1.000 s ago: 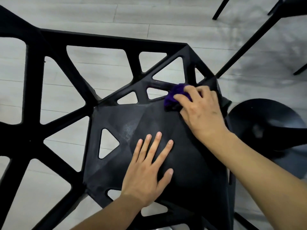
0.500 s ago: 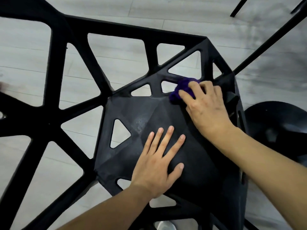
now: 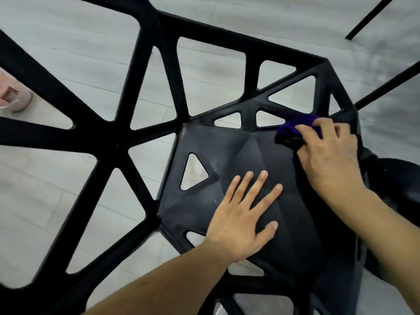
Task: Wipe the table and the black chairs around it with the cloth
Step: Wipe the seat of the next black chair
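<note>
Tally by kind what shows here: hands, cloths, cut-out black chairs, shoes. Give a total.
Hands: 2, the left hand and the right hand
Cloths: 1, the purple cloth
Chairs: 1, the black chair
Shoes: 1, the pink shoe
Total: 5

Likely a home dining area: black cut-out chair (image 3: 227, 151) under the left hand (image 3: 241, 221), pale plank floor (image 3: 68, 55) showing through it, thin black furniture legs (image 3: 386, 86) beyond the right hand (image 3: 329, 155).
</note>
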Available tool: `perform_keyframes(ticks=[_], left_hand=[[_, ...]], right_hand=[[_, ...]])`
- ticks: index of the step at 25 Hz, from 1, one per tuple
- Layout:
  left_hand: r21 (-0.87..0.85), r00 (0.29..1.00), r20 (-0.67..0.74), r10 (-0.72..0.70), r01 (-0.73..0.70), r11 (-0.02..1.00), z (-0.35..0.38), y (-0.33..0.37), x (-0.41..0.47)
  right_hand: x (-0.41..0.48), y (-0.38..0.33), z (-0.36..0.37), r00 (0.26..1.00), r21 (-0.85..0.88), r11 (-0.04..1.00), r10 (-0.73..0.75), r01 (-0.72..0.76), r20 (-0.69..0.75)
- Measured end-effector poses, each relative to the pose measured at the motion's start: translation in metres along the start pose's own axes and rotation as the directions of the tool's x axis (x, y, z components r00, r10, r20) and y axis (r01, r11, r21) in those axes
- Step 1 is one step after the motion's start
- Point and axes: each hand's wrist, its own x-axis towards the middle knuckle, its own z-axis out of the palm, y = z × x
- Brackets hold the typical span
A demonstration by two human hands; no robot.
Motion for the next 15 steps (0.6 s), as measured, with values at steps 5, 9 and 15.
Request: perform_keyframes(ticks=[5,9,15], left_hand=[[-0.058,0.999,-0.031,-0.037,0.035,0.998,-0.008,-0.009,-0.010],[-0.086,0.886,-0.164,-0.434,0.425,0.901,-0.035,-0.040,-0.043],[-0.325,0.699,-0.062,-0.712,0.660,0.677,-0.071,-0.058,-0.049]], right_hand=[[0.000,-0.025,0.002,0.989,0.036,0.988,0.150,-0.150,-0.004],[0.001,-0.104,0.028,0.999,0.170,0.985,-0.047,0.042,0.026],[-0.016,-0.171,0.035,0.982,0.265,0.947,-0.188,0.181,0.000]])
